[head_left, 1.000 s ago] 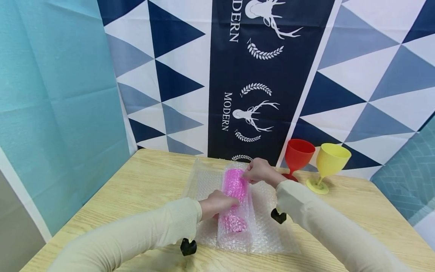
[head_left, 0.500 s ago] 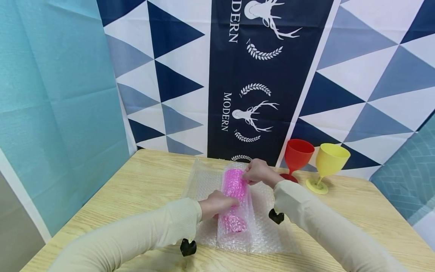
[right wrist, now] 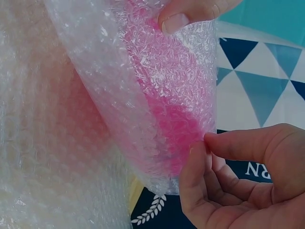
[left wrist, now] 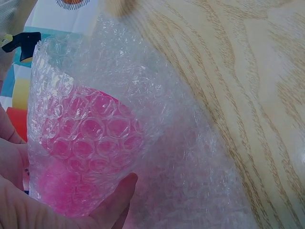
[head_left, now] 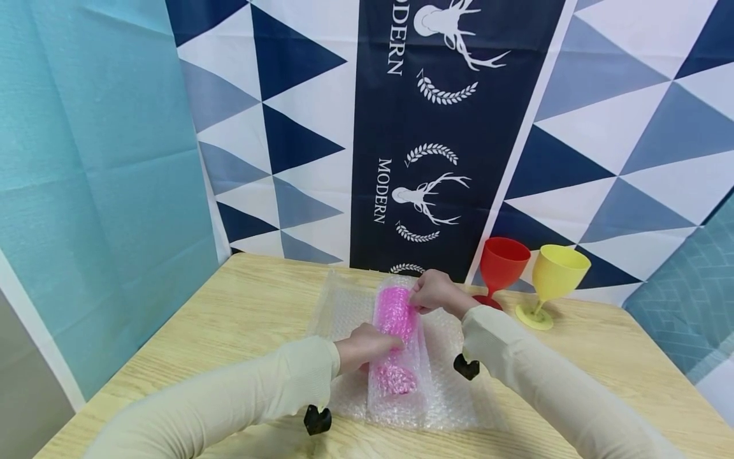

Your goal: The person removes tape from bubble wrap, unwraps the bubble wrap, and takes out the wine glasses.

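Note:
A pink goblet (head_left: 394, 309) lies rolled in bubble wrap (head_left: 459, 398), its colour showing through the clear layers. My left hand (head_left: 367, 346) grips the wrapped roll round its middle, the thumb on top; in the left wrist view the goblet's rounded pink end (left wrist: 95, 126) shows beside the fingers. Higher up, at the far right side of the roll, my right hand (head_left: 434, 291) pinches the bubble wrap between thumb and forefinger, as the right wrist view shows. Part of the sheet lies flat on both sides beneath the roll.
A red goblet (head_left: 503, 268) and a yellow goblet (head_left: 559, 274) stand upright at the back right of the wooden table (head_left: 241, 306), beyond my right forearm. A patterned cloth (head_left: 309, 127) hangs behind the table, and a teal one (head_left: 103, 191) at the left.
Almost nothing differs. My right wrist has shifted very slightly to the left; both hands keep their hold on the wrapped roll.

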A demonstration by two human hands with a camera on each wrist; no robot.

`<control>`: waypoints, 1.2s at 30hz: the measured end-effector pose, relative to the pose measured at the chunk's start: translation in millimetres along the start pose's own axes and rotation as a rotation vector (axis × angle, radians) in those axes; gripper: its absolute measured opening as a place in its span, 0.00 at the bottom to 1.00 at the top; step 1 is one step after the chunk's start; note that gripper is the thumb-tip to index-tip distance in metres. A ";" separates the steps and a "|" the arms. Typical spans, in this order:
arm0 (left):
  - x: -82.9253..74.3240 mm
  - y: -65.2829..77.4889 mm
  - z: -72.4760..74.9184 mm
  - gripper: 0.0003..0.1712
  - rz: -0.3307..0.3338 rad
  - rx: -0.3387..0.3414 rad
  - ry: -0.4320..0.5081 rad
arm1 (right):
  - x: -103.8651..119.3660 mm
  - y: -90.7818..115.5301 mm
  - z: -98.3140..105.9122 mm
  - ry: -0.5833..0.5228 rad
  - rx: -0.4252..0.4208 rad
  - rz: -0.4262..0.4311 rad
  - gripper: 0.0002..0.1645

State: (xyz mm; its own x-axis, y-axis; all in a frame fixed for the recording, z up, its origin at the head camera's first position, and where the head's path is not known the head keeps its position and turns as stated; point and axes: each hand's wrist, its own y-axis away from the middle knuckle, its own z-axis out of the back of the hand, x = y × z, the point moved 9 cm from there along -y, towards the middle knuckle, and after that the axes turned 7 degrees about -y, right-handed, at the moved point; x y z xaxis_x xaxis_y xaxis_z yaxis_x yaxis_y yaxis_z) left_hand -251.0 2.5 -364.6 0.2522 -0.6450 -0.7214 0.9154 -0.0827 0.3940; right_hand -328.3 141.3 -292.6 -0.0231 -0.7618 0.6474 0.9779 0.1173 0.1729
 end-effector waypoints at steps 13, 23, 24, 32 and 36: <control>-0.1 0.5 -0.7 0.33 -0.039 -0.030 -0.007 | 5.2 1.1 6.2 0.094 0.026 0.058 0.06; -0.8 2.8 -0.8 0.33 -0.049 -0.027 0.007 | 7.2 3.2 12.4 0.241 0.017 0.123 0.15; -1.2 3.0 -1.0 0.33 -0.047 -0.026 0.005 | 6.5 3.2 12.5 0.243 0.018 0.118 0.15; -2.1 3.5 0.1 0.31 -0.042 -0.016 0.034 | 2.5 4.8 14.2 0.251 0.040 0.106 0.12; -3.4 3.7 0.8 0.32 -0.048 -0.022 0.045 | 2.1 5.3 17.2 0.267 0.034 0.131 0.11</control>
State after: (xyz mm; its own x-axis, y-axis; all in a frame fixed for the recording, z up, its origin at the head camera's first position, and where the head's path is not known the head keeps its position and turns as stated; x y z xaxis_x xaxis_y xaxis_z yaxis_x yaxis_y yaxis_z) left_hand -248.7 3.7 -360.2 0.2213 -0.6062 -0.7639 0.9334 -0.0953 0.3460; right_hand -326.7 151.2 -277.6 0.1627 -0.8786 0.4489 0.9613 0.2436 0.1284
